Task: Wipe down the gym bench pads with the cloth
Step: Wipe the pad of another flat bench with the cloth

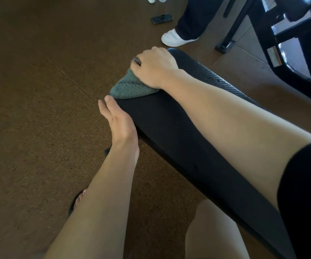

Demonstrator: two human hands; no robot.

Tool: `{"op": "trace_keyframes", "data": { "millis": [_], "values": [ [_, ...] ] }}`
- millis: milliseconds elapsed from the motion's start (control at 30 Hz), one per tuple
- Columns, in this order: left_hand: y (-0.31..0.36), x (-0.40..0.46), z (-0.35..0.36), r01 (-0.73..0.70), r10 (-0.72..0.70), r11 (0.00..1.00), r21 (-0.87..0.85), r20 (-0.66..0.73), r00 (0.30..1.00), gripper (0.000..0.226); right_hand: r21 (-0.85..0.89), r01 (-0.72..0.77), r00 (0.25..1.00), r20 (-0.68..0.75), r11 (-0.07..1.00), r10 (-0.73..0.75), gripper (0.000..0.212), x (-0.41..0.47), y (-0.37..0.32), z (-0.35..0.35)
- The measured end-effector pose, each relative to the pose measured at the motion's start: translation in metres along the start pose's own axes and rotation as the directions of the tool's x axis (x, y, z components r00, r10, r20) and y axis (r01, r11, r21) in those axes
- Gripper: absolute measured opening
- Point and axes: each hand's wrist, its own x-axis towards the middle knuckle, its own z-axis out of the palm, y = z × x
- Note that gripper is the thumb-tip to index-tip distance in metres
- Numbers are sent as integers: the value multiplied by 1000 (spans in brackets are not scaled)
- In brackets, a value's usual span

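From the head view, a long black bench pad (179, 128) runs diagonally from the lower right up toward the top centre, its surface finely textured. Near its far end lies a grey-green cloth (130, 88), draped over the pad's left edge. The right hand (154, 68) presses down on the cloth with its fingers curled over the far side of it (a dark ring shows on one finger), so the cloth sits pinned between palm and pad. The left hand (119, 120) rests flat against the pad's left side just below the cloth, fingers straight and together, gripping nothing. Both forearms are bare; a black sleeve (307, 193) covers the right upper arm. On the brown speckled floor (39, 90) beyond the pad lies a dark phone (162, 18), and beside it stands another person's white shoe (175, 38). Black gym equipment (291, 34) fills the upper right corner.
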Motion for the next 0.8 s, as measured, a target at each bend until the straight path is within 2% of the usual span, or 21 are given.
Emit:
{"op": "trace_keyframes", "data": {
  "millis": [133, 233, 300, 367, 467, 567, 667, 700, 733, 800],
  "values": [
    [-3, 5, -2, -20, 20, 1000, 4, 17, 1000, 65, 63, -88, 994, -66, 994, 92, 50, -3, 37, 2],
    [-4, 9, -7, 28, -27, 1000, -2, 77, 997, 96, 130, -159, 982, -79, 979, 170, 52, -17, 64, 5],
    [-10, 18, -11, 31, -29, 999, -29, 81, 996, 109, 185, -265, 959, -54, 946, 279, 53, -39, 85, 6],
    [-13, 20, -13, 34, -30, 999, -37, 97, 995, 107, 190, -361, 927, -34, 913, 374, 52, -79, 102, 7],
    [-6, 8, -13, 25, -17, 998, -53, 144, 989, 89, 138, -432, 893, -73, 891, 444, 53, -163, 113, 13],
    [-4, 3, -15, 22, -10, 998, -54, 206, 978, 81, 100, -529, 843, -59, 843, 535, 60, -226, 109, 20],
    [-2, 2, -19, 58, -49, 998, -39, 207, 977, 82, 43, -645, 765, 35, 763, 644, 66, -216, 93, 18],
    [-1, 0, -19, 72, -64, 997, -31, 210, 976, 81, 26, -651, 759, 29, 759, 650, 67, -200, 81, 17],
    [0, 1, -19, 80, -71, 996, -34, 210, 975, 79, 14, -618, 786, 9, 786, 618, 68, -182, 63, 17],
    [4, -2, -18, 86, -72, 995, -56, 214, 974, 73, 18, -457, 888, -42, 889, 458, 69, -150, 11, 22]
  ]
}}
